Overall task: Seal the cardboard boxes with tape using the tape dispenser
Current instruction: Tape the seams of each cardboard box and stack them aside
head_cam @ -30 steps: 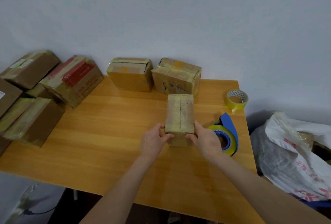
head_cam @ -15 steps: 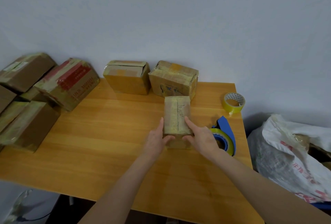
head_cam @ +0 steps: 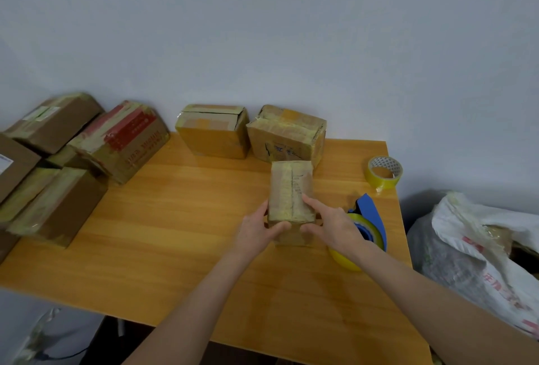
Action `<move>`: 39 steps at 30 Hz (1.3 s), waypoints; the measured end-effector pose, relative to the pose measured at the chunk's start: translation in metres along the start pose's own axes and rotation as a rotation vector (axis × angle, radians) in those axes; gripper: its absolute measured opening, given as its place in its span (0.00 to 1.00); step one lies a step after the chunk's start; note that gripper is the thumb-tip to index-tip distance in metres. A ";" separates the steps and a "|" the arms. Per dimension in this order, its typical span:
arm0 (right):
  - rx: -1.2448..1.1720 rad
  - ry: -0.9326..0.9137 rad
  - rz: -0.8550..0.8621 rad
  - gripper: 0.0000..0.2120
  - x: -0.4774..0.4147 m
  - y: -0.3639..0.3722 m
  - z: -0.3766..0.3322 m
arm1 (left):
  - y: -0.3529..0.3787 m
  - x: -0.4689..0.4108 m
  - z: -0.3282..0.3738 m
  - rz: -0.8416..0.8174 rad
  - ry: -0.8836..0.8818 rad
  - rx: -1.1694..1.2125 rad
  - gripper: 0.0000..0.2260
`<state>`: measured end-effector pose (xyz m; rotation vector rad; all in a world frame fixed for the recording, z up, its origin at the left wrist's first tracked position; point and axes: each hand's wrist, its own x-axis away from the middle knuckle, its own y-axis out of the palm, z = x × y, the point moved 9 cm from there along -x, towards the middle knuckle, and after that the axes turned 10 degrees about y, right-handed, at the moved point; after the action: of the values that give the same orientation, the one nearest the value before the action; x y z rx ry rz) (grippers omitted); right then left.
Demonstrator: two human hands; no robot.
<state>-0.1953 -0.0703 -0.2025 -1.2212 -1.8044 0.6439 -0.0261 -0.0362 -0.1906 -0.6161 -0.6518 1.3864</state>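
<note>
**Hands on small box [head_cam: 291,189] right of centre on table [head_cam: 175,233]**

Left hand [head_cam: 256,230] grips the small box from its 9 o'clock side, fingers curled against the left wall and thumb on the near face. Right hand [head_cam: 335,226] grips it from 3 o'clock, with the forefinger laid over the top edge and the thumb tucked onto the near face. Both hands are clamped on the box, which stands on the table with its taped top and dark centre seam facing up.

Just beside the right hand, at 3 o'clock from the box, the blue tape dispenser [head_cam: 370,215] rests on the table with its yellow roll partly hidden behind the wrist. At 2 o'clock, near the table's far right corner, a loose roll of tape [head_cam: 384,172] lies flat.

At 12 o'clock, a taped box [head_cam: 287,134] sits against the wall [head_cam: 262,29], close behind the small box. An orange-fronted box [head_cam: 214,131] sits just beside it at 11 o'clock.

At 9 to 10 o'clock, a red-printed box [head_cam: 122,140] and a pile of boxes [head_cam: 55,204] crowd the table's left end.

Off the table at 4 o'clock lies a white sack [head_cam: 481,248].
</note>
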 end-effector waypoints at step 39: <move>-0.740 -0.021 -0.087 0.38 -0.017 0.109 -0.316 | -0.278 0.063 -0.168 0.607 -0.211 0.197 0.15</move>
<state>0.1318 -0.0553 -0.1316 -1.5849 -2.1816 -0.0937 0.2892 0.0003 -0.0988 -0.5330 -0.5012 2.0769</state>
